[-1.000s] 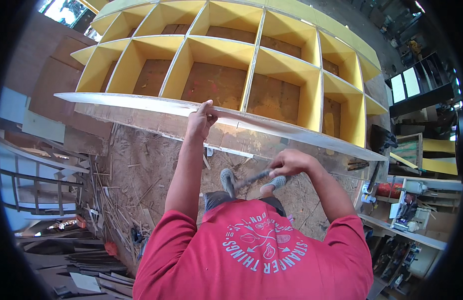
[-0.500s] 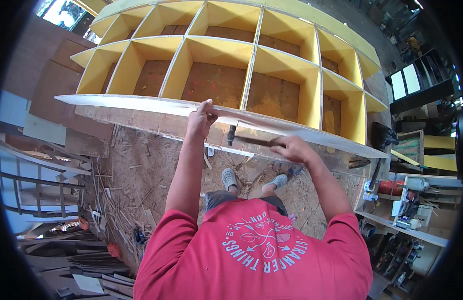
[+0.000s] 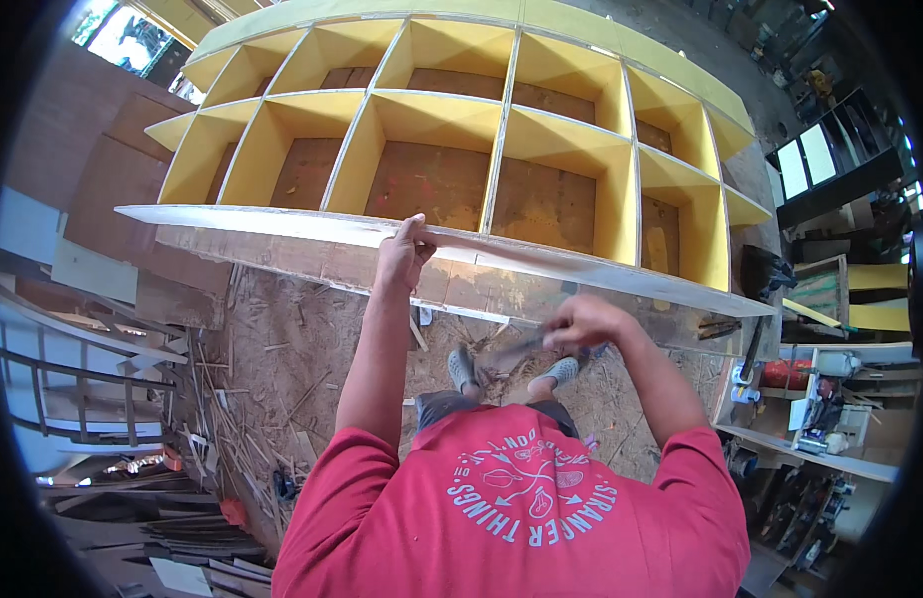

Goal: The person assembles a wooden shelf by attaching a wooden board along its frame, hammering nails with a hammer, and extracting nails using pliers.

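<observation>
A large yellow wooden shelf unit (image 3: 495, 140), divided into open compartments, lies in front of me. Along its near side runs a long, pale wooden strip (image 3: 292, 223), slightly bowed. My left hand (image 3: 405, 255) grips this strip near its middle, one finger reaching over the upper edge. Off to the right, my right hand (image 3: 584, 321) is closed around the handle of a hammer (image 3: 515, 353), which is smeared by motion. The hammer hangs below the strip, apart from it, over my feet. Whether a nail is at the strip cannot be made out.
Under the unit is a worn wooden worktop (image 3: 327, 269). Wood scraps and shavings cover the floor (image 3: 302, 329). Stacked boards (image 3: 162, 528) lie at lower left, beside a curved slatted frame (image 3: 83, 389). On the right stands an open wooden box (image 3: 810, 399) holding tools.
The hammer has swung down and away from the strip, toward me, with my right hand slightly lower. My left hand stays on the strip.
</observation>
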`<state>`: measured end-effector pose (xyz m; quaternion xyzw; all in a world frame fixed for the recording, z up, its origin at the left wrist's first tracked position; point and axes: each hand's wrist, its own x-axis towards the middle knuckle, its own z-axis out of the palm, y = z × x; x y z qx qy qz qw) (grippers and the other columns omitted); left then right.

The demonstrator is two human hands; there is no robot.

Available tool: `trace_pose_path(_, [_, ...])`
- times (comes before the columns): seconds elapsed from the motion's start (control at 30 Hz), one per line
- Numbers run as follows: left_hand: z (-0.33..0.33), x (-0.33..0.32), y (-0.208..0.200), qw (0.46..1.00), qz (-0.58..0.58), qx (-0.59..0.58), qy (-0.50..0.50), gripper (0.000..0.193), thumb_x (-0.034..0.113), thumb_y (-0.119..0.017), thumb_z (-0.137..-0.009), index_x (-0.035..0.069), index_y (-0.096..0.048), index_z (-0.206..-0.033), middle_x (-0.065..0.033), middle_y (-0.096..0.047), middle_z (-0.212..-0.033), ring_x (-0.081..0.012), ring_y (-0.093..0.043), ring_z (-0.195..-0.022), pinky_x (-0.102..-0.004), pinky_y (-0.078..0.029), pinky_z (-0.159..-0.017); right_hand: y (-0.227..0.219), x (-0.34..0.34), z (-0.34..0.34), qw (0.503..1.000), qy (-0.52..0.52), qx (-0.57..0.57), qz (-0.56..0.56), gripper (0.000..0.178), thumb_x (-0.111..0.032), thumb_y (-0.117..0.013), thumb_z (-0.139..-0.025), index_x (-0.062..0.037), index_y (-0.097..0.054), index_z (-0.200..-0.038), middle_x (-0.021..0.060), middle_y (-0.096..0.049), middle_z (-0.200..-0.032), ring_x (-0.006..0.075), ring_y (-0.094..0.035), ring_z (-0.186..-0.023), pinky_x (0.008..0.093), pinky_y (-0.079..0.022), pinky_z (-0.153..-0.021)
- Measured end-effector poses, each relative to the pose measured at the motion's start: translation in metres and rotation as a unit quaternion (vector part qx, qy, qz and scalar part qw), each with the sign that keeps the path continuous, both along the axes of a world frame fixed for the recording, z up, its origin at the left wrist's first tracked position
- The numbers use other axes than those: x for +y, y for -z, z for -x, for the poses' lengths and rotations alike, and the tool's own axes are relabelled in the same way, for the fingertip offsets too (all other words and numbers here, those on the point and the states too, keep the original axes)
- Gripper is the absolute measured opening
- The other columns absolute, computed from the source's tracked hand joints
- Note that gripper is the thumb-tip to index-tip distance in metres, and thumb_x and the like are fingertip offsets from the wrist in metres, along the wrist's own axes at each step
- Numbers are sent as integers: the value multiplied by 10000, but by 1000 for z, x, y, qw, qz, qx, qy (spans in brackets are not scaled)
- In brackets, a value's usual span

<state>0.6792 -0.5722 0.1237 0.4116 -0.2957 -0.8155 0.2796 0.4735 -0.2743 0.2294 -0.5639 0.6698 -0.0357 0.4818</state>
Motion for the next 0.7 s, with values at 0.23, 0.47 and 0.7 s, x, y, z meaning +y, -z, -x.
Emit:
trace_pose_path(0.23, [3, -3, 8, 1000, 6, -7, 2, 213, 263, -740, -972, 83, -641, -914, -74, -618, -791, -217, -628, -784, -423, -589, -828, 22, 11, -10, 995, -42, 44, 75, 356, -389, -709, -935, -150, -785, -1188, 161, -757, -1150, 369, -721, -1034, 445, -552, -935])
trace_pose_path(0.47, [6, -5, 7, 1000, 5, 0, 8, 199, 254, -728, -976, 75, -645, -951, -89, -650, -816, -226, -645, -794, -426, -590, -831, 52, 9, -4, 983, 129, 63, 117, 351, -373, -707, -935, -123, -785, -1168, 155, -764, -1135, 346, -730, -1023, 413, -562, -898])
trace_pose_path(0.7, [4, -4, 5, 1000, 5, 2, 13, 190, 242, -729, -973, 72, -643, -967, -91, -655, -830, -221, -653, -811, -420, -593, -814, 37, 3, 12, 991, 103, -49, 67, 410, -382, -717, -926, -141, -755, -1256, 171, -764, -1125, 344, -721, -1051, 425, -548, -952])
